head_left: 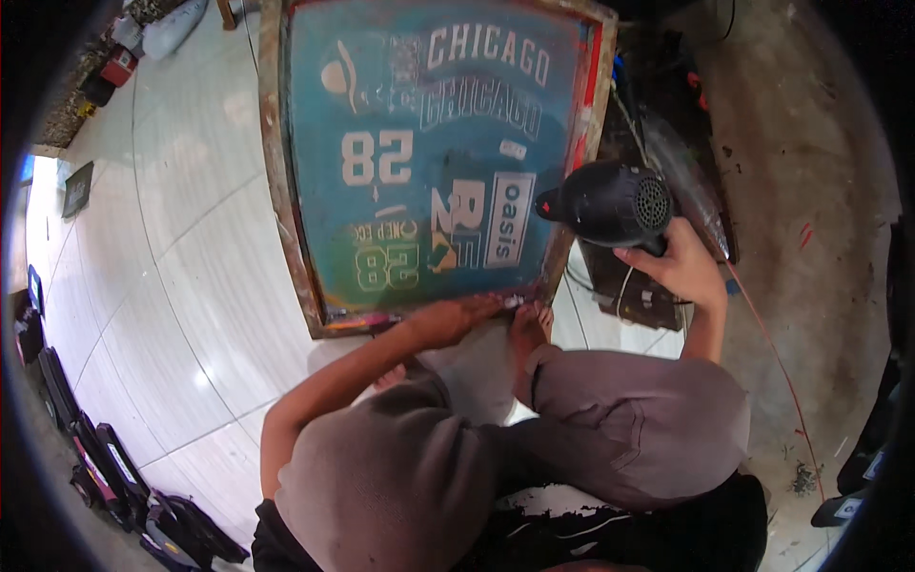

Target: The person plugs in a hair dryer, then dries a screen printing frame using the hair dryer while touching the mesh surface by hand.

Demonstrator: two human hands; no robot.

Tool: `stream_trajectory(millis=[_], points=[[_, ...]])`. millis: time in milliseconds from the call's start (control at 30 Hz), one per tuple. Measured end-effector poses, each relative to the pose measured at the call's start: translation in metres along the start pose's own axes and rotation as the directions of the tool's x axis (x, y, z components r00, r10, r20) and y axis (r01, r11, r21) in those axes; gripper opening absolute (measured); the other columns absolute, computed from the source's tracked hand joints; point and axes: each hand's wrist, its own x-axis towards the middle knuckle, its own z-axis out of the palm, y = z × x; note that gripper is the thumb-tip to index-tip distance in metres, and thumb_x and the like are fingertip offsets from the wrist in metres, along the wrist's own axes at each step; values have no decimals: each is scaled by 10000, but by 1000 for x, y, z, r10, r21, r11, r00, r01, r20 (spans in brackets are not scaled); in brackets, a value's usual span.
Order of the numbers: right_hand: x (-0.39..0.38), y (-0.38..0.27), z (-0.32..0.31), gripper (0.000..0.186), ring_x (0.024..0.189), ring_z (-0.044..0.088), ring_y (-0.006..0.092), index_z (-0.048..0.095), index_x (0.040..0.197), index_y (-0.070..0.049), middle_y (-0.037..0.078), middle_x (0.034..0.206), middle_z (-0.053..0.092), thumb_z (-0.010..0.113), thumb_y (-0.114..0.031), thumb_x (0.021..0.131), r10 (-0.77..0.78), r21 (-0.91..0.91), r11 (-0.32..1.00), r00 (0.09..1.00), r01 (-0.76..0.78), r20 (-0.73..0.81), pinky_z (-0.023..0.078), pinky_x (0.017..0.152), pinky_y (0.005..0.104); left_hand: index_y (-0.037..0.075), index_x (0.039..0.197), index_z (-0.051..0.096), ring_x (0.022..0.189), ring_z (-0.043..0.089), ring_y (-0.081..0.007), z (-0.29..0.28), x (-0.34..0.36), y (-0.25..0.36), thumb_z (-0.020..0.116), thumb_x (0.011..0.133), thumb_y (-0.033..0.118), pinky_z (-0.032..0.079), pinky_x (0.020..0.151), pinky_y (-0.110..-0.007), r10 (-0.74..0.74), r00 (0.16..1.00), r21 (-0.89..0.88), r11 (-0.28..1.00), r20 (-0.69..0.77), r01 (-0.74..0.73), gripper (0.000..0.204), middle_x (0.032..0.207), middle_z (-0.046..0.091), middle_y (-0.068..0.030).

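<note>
My right hand [679,270] has its grip wrapped tight around the handle of a black hair dryer [610,202], held up at the right edge of the printing screen [429,153], its nozzle pointing left toward the mesh. A cord runs down from the dryer toward the floor on the right.

My left hand [448,319] rests on the near edge of the screen's wooden frame [286,191], fingers closed over the rail, so that grip is narrow and holding the frame. The screen stands tilted on the tiled floor [172,238], its far edge leaning away from me, its teal mesh covered with pale lettering and number shapes, with red smears along the right rail.

My bare foot [527,329] sits just beside the near right corner of the frame, and my knees in grey-brown trousers fill the near part of the view. A row of dark flat frames [105,458] lies at the near left. To the right the floor is rough concrete [820,191], with a dark box [629,286] just behind the dryer.
</note>
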Motion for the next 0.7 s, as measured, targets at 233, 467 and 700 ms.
stream_trajectory(millis=[233,467,700], points=[[2,24,37,275,765,648,195,696,1008,10,158,869,707,768,-133,785,-52,101,995,963,26,263,493,745,342,83,1501,343,1280,536,-323,-13,-42,-4,514,871,-16,518,982,-420,-58,996,82,995,-64,63,661,1482,455,-161],[-16,54,75,285,754,667,197,707,1009,-1,177,850,710,767,-162,782,-15,190,981,959,-40,282,500,724,348,40,1473,395,1330,493,-299,-41,-105,5,601,828,75,422,1099,-408,-170,981,203,962,-93,185,678,1488,455,-149],[3,50,127,306,773,688,242,703,1030,-18,192,859,710,759,-148,759,-156,311,950,907,30,391,516,735,388,10,1411,472,1336,479,-299,-40,-148,24,639,833,161,394,1095,-430,-360,900,281,863,-244,421,620,1431,517,-159]])
